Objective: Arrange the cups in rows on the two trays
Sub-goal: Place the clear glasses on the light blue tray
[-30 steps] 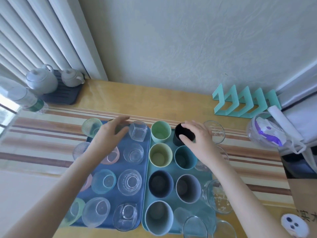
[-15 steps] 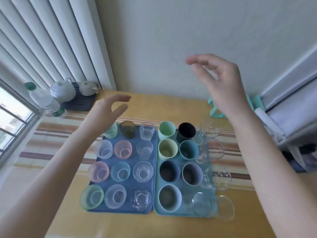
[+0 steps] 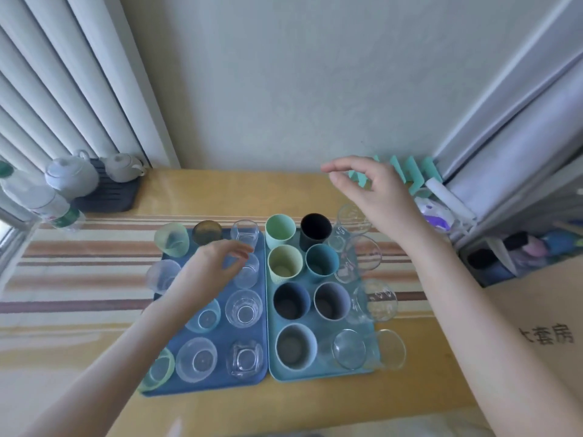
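Seemingly the arranging is nearly done: both hands hover empty, left hand [image 3: 211,266] with a released grip over the blue tray [image 3: 220,378], right hand [image 3: 378,193] loosely open above the teal tray [image 3: 315,375]. Each tray holds rows of cups near the counter's [image 3: 220,193] centre; next, perhaps straightening the clear glasses [image 3: 373,301] crowding the teal tray's right edge.

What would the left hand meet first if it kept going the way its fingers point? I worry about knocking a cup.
Probably the clear glass cup at the blue tray's far right corner; the left hand may pass above it, since height is unclear.
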`<state>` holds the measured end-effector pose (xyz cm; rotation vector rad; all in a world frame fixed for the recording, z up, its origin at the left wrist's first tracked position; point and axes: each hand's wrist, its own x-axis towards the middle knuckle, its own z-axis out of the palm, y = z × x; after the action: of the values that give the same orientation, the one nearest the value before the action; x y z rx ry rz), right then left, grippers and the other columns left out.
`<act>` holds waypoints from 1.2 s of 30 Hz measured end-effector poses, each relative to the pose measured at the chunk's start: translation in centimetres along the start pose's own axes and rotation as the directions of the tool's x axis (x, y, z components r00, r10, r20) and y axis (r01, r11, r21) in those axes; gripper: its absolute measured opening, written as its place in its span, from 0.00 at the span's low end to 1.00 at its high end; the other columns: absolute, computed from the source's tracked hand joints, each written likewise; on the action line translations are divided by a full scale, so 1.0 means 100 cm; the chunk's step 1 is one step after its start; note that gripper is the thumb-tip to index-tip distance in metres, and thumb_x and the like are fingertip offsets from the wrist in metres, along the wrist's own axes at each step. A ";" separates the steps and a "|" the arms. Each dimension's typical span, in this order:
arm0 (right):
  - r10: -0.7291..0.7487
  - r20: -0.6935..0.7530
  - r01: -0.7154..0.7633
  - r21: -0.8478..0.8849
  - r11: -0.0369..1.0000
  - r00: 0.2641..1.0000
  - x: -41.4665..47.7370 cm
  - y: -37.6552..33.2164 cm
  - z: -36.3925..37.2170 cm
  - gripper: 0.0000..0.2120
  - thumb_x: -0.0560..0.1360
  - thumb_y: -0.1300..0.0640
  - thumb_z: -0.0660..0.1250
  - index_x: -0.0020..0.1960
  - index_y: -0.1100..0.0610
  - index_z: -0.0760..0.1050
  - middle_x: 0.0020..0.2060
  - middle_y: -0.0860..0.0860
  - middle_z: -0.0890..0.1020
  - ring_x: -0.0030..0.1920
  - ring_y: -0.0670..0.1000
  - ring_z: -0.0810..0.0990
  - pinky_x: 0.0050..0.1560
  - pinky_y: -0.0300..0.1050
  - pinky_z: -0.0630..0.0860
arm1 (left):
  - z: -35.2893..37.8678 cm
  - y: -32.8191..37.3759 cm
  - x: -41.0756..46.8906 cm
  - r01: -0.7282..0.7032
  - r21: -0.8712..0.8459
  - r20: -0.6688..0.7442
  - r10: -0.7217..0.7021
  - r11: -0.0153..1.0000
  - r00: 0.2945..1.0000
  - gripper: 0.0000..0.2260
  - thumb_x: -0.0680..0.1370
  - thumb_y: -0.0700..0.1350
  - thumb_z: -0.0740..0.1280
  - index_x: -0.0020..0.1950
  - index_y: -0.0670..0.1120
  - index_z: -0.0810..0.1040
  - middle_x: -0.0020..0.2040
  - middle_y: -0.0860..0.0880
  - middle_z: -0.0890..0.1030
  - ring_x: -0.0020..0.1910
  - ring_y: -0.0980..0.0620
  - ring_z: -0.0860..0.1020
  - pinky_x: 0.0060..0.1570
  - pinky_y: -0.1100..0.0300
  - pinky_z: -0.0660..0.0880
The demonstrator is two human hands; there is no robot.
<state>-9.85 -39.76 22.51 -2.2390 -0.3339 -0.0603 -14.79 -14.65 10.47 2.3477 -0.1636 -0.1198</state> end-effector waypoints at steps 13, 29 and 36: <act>0.201 0.124 -0.170 -0.225 0.959 0.972 -0.076 0.074 -0.001 0.13 0.75 0.48 0.64 0.58 0.48 0.77 0.55 0.42 0.79 0.56 0.39 0.74 0.57 0.32 0.69 | 0.145 -0.005 -0.094 -0.333 0.259 0.562 0.140 0.907 0.815 0.19 0.57 0.57 0.77 0.45 0.56 0.79 0.42 0.59 0.79 0.37 0.61 0.79 0.32 0.67 0.72; 0.316 0.265 -0.021 -0.736 0.677 0.911 -0.203 0.130 0.081 0.36 0.43 0.35 0.76 0.47 0.50 0.76 0.38 0.46 0.78 0.49 0.52 0.71 0.51 0.44 0.75 | 0.185 -0.021 -0.106 -0.319 0.447 0.551 0.023 0.836 0.834 0.23 0.39 0.41 0.79 0.26 0.53 0.72 0.25 0.54 0.70 0.17 0.57 0.68 0.19 0.66 0.49; 0.191 0.158 -0.005 -0.758 0.652 0.969 -0.201 0.130 0.083 0.35 0.40 0.37 0.77 0.43 0.51 0.78 0.35 0.47 0.79 0.48 0.51 0.66 0.48 0.45 0.77 | 0.190 -0.029 -0.105 -0.307 0.437 0.547 0.021 0.846 0.837 0.21 0.42 0.42 0.80 0.26 0.53 0.74 0.25 0.55 0.71 0.17 0.57 0.69 0.15 0.64 0.54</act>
<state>-26.47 -45.67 4.30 -3.1213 -0.3439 0.1472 -27.49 -24.33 -4.55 2.7554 -0.7612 -0.7170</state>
